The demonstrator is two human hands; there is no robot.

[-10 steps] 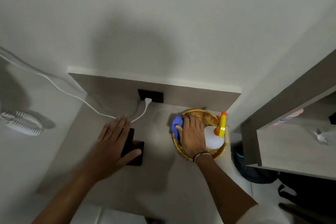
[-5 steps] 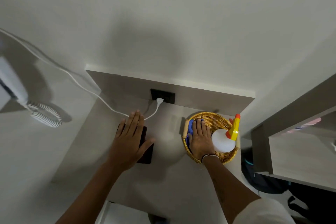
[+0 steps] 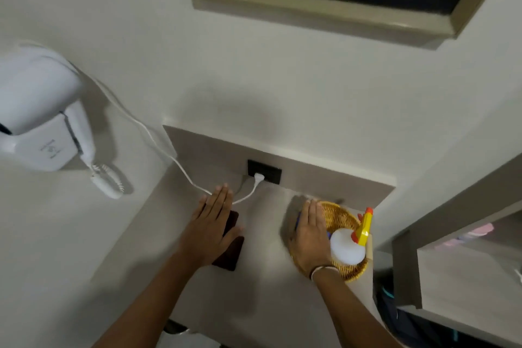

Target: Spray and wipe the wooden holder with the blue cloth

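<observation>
Holder [image 3: 229, 251], dark wood, lies flat on the counter [image 3: 262, 285] left of centre, its near right corner showing past the left hand [image 3: 210, 230]. Far left, a white dryer [image 3: 42, 121] hangs on the wall, clear of the counter's left edge. Its cord [image 3: 158, 141] runs down across the back left corner, passes just behind the left fingertips and loops up to a plug [image 3: 258, 177] in the black socket [image 3: 264, 171] on the back panel.

The left hand lies flat on the holder, fingers straight and together, thumb spread, gripping nothing. Between the hands the counter is bare from the socket to the near edge.

The right hand [image 3: 310, 237] lies flat over the left side of a wicker basket [image 3: 353, 275], fingers together and straight, on the blue cloth [image 3: 298, 220], of which only slivers show. A white spray bottle [image 3: 347, 247] with a yellow nozzle stands in the basket's right half, touching the hand. The basket sits near the counter's right edge; a shelf unit [image 3: 466, 268] stands beyond.
</observation>
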